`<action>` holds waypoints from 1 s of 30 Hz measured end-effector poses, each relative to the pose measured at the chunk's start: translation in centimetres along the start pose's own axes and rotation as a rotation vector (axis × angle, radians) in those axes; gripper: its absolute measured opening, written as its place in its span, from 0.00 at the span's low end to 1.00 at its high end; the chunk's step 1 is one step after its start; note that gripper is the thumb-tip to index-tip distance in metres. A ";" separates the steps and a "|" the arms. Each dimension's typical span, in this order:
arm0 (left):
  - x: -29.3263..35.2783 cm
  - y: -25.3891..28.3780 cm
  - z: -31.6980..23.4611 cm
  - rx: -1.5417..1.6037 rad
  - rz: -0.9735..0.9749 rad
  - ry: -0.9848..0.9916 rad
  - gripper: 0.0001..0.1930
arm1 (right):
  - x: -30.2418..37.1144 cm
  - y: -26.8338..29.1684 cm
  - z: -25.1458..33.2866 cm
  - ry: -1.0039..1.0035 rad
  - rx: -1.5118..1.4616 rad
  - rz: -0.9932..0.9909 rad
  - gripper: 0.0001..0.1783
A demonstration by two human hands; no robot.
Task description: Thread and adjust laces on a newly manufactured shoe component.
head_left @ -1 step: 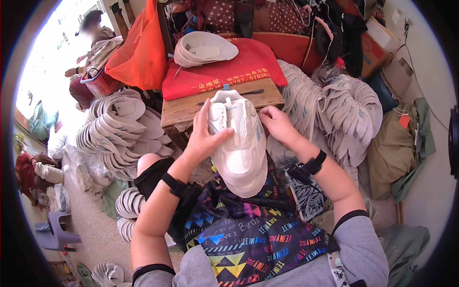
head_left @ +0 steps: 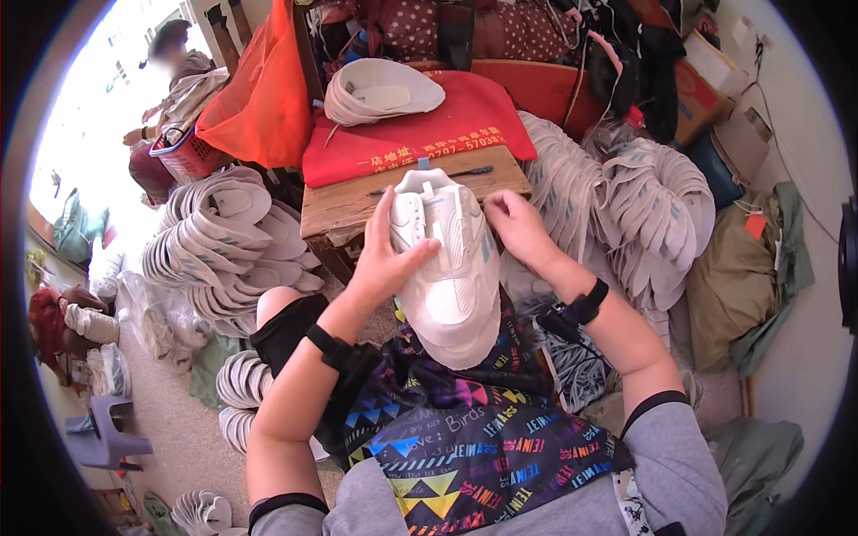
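Observation:
A white sneaker upper (head_left: 451, 299) with a mesh toe and pale blue side marks is in front of me, its toe toward my lap. A further pale layer shows under its toe end. My left hand (head_left: 389, 250) grips its left side, thumb across the lacing area and fingers along the outer edge. Beside the upper's right edge, my right hand (head_left: 517, 228) is closed in a pinch; whatever its fingertips hold is too small to make out. A thin dark tool (head_left: 472, 171) lies on the wooden table (head_left: 357, 213) just beyond the upper.
Nested uppers (head_left: 384, 94) rest on a red cloth (head_left: 420, 125) across the table. Piles of uppers flank me at left (head_left: 210, 237) and right (head_left: 657, 210). A bundle of laces (head_left: 585, 371) lies by my right side. A purple stool (head_left: 114, 433) and a person (head_left: 179, 67) are at left.

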State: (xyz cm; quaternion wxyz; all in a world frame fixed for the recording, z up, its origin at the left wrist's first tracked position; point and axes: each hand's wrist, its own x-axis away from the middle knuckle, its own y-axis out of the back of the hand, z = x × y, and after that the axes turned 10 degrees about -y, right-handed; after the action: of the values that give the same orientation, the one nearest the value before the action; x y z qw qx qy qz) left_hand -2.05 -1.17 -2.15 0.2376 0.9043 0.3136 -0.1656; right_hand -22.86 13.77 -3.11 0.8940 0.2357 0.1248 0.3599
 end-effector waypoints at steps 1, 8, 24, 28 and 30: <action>0.1 -0.4 0.1 0.000 0.000 0.003 0.52 | -0.2 -0.3 1.2 -0.002 -0.001 0.002 0.18; 1.5 -1.9 0.0 0.095 -0.059 0.142 0.50 | 0.9 -3.1 5.6 0.432 0.052 -0.018 0.29; 2.1 -1.9 3.9 0.219 0.135 0.109 0.46 | 1.2 0.9 -2.8 -0.293 -0.863 0.375 0.19; 2.3 -0.8 2.0 0.324 0.101 0.233 0.44 | 4.6 6.0 -10.8 -0.594 -0.327 0.236 0.15; 2.2 -1.0 1.8 0.350 0.119 0.252 0.44 | 7.5 8.3 -18.4 -0.727 -0.192 0.211 0.13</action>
State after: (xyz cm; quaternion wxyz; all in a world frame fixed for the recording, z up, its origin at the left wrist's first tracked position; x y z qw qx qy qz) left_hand -1.36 -0.35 -5.00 0.0454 0.9622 0.2535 -0.0890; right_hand -29.62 30.32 -15.06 0.8561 0.2748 -0.2591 0.3528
